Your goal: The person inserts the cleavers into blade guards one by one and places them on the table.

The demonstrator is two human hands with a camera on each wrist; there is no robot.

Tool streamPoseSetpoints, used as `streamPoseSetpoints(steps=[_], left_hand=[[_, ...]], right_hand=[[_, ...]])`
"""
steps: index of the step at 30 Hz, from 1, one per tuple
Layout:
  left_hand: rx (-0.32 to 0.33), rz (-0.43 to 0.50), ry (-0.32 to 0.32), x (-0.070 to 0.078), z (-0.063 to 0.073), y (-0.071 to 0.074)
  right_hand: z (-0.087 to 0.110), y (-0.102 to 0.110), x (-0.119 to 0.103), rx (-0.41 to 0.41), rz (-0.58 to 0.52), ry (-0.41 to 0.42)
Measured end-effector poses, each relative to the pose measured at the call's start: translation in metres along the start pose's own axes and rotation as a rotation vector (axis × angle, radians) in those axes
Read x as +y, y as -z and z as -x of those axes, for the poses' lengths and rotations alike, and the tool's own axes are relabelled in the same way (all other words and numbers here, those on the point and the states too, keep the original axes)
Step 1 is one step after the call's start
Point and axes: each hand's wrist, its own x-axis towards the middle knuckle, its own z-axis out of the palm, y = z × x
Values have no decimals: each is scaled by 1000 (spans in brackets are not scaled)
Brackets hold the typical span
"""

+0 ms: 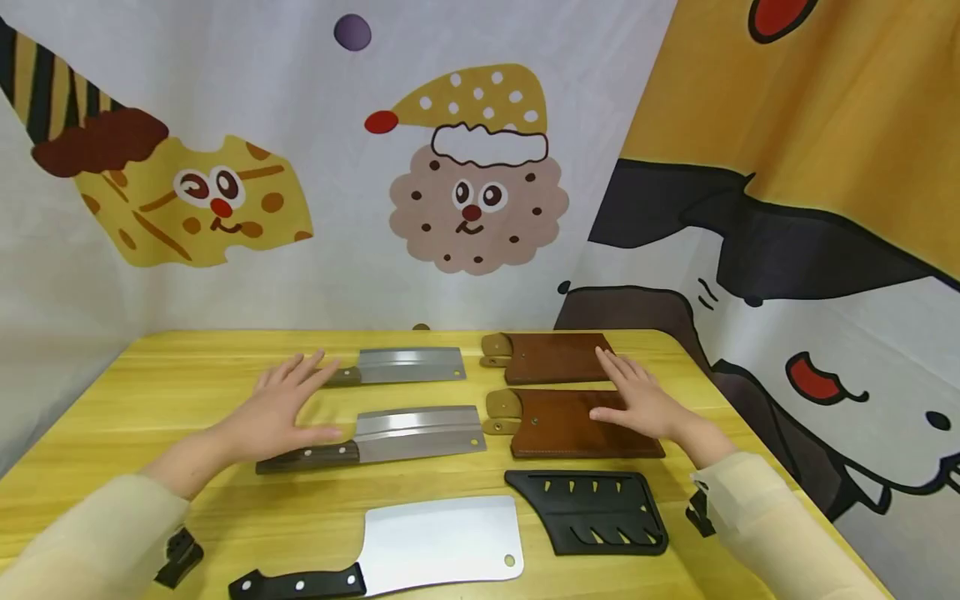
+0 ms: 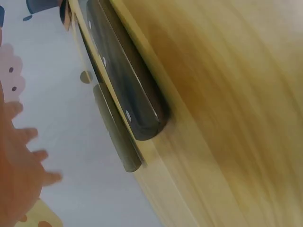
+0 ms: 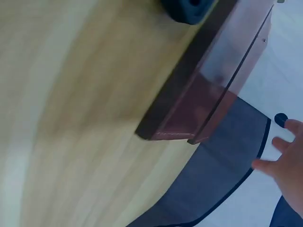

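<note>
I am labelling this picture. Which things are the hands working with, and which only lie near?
In hand:
left hand over the middle cleaver
right hand over the near brown sheath

Lying about:
far cleaver
far brown sheath
big cleaver
black sheath

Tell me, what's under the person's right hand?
The right hand is spread over the nearer brown leather sheath, which lies on the yellow table. The patch of leather beneath the palm is covered, so whether they touch cannot be told.
</note>
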Motion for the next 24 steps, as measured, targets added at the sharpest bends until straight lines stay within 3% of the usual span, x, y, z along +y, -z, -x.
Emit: streamPoseSetpoints(steps=[7,16,21,24], left_hand=[[-2,41,-108,5,16,5],[-34,70,-126,13,41,0],[-44,77,-151,13,50,-8],[-88,100,-158,12,57,-13]], right_hand=[[20,0,-4,20,-16,114],[53,-3,-10,-20,-2,236],[63,-9,-13,-67,-36,259],[69,-12,-13,-93,-21,267]])
